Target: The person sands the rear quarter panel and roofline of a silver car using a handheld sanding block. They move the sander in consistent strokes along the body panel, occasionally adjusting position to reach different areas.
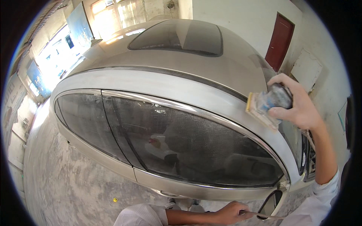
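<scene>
My right hand (299, 103) is wrapped round the dark, dusty body of a sander (266, 107). Its pad with a yellowish edge rests on the whitish, sanded-looking roof rail (211, 100) of a beige car, near the windscreen end. Low in the view, my left hand (232, 213) is closed on a thin pale hose or cord (266, 216), which runs right, past the car's side mirror (270, 205), toward my right sleeve. Whether it joins the sander is hidden. Below the rail lie the dusty dark side windows (196, 147) with a chrome trim.
The car's roof carries a dark glass sunroof (181, 35). A red-brown door (281, 41) stands in the pale wall at the far right. Bright openings light the far left. On the grey stained floor (75, 173) lies a small yellow thing (115, 200).
</scene>
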`<state>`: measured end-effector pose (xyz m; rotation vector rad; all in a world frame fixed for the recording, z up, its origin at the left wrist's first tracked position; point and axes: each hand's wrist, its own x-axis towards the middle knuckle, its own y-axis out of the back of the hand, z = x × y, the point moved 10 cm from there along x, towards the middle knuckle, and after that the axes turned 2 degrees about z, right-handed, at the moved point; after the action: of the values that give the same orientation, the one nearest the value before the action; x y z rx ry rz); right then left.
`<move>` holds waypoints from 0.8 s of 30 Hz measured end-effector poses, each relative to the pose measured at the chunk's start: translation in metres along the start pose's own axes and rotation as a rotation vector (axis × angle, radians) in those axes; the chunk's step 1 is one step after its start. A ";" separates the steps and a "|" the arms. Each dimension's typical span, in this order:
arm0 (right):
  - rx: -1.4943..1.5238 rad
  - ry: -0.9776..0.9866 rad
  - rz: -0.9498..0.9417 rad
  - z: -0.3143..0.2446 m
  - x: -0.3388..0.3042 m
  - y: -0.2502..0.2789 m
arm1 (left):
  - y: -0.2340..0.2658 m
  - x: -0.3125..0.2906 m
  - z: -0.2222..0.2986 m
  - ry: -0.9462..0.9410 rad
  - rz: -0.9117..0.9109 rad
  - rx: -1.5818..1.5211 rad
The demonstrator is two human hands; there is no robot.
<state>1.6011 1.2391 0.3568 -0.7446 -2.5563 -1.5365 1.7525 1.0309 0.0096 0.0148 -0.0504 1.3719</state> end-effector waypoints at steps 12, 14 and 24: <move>-0.313 0.411 -0.058 -0.058 0.054 -0.077 | 0.142 -0.112 0.020 -0.046 0.547 0.629; -0.297 0.480 -0.057 -0.079 0.075 -0.088 | 0.162 -0.128 0.033 -0.139 0.673 0.786; -0.256 0.512 -0.132 -0.115 0.136 -0.121 | 0.282 -0.172 0.074 -0.457 1.097 1.059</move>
<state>1.4072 1.1450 0.3564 -0.1579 -2.0908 -1.8272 1.4403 0.9154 0.0704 1.3568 0.3386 2.3037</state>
